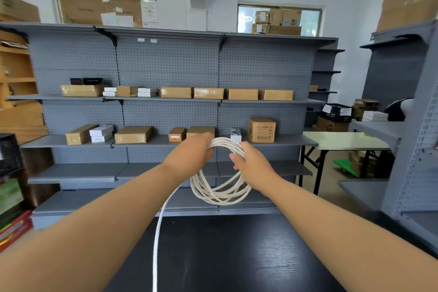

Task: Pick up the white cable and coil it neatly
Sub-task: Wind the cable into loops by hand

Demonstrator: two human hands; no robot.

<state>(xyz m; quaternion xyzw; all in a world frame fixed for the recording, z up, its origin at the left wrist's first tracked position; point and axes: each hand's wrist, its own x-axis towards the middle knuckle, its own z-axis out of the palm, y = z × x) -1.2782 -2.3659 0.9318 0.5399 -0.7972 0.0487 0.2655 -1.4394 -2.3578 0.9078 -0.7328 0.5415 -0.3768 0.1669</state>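
Observation:
The white cable (219, 193) hangs in several round loops in mid-air above the black table (225, 256). My left hand (193, 153) grips the top of the loops from the left, fingers closed around the bundle. My right hand (248, 163) holds the right side of the loops, fingers wrapped on the strands. A loose tail of the cable runs from under my left wrist down past the bottom edge of the view.
A grey pegboard shelving unit (166, 102) with cardboard boxes (134, 134) stands behind the table. A white folding table (343, 141) is at the right, with more grey shelving (412, 125) beside it. Crates and boxes (11, 197) are stacked at the left.

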